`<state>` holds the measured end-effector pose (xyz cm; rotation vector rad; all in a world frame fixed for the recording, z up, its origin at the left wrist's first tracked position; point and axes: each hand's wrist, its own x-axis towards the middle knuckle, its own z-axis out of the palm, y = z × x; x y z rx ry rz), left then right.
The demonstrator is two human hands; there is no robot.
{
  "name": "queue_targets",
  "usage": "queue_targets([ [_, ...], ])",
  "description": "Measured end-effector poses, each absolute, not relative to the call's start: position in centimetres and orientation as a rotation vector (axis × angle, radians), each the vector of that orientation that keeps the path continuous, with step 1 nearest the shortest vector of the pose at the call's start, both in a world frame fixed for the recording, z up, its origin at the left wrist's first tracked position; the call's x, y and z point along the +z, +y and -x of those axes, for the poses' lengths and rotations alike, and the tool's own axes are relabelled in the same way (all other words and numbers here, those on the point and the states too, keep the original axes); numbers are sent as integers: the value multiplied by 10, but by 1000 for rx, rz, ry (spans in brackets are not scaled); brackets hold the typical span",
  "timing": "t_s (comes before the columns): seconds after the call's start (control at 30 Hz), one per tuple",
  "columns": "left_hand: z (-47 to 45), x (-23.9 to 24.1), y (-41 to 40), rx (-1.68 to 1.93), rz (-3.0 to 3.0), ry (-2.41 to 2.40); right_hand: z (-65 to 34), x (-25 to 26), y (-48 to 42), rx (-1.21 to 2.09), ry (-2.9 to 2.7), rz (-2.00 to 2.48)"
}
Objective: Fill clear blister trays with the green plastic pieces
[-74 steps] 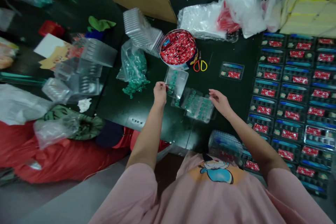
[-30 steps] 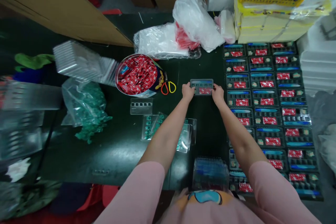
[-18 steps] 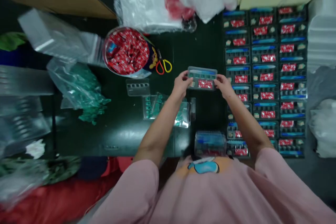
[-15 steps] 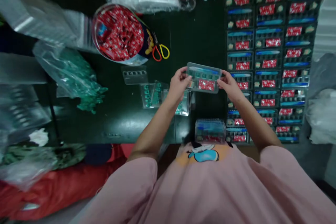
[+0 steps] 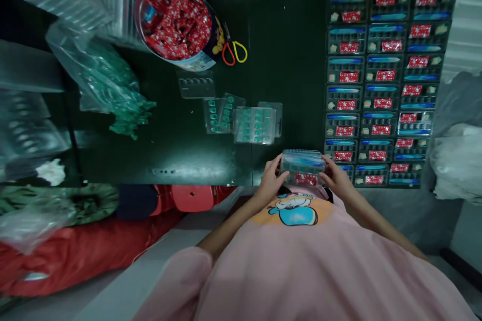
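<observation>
A stack of clear filled trays (image 5: 302, 166), each with a blue strip and a red packet, stands at the near table edge close to my body. My left hand (image 5: 270, 180) grips its left end and my right hand (image 5: 336, 175) grips its right end, fingers curled round the top tray. Just beyond, clear trays holding green pieces (image 5: 254, 124) lie flat on the dark table (image 5: 181, 150).
Rows of filled trays (image 5: 376, 75) cover the table's right side. A round tin of red packets (image 5: 176, 19) and red-and-yellow scissors (image 5: 234, 52) sit at the back. A bag of green pieces (image 5: 113, 95) and clear plastic lie left. Red fabric (image 5: 75, 251) hangs below.
Both hands picked a filled tray off the middle of the table, carried it toward my body and set it onto the stack at the near edge. The view tilted downward.
</observation>
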<state>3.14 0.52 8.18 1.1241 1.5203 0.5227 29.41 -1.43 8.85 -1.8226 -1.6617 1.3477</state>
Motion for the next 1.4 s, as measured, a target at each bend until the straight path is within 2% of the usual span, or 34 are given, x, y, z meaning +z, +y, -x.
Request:
queue_targets([
  [0.17, -37, 68, 1, 540, -1161, 1550, -303, 86, -2, 1169, -1886, 1793],
  [0.3, -44, 58, -9, 666, -1060, 1608, -309, 85, 44, 1116, -1916, 1666],
  [0.47, -56, 52, -29, 801, -435, 1678, -283, 54, 123, 1439, -2131, 1597],
  [0.57, -66, 56, -43, 802, -55, 1457, -256, 32, 144, 1609, -2392, 1658],
  [0.77, -98, 57, -52, 706, 87, 1030, -232, 11, 132, 1617, -2614, 1669],
  [1.13, -110, 31, -58, 1040, 307, 1039, -220, 26, 123, 1843, -2614, 1887],
  [1.4, -80, 31, -63, 987, 339, 965, -219, 29, 109, 1933, -2242, 1977],
])
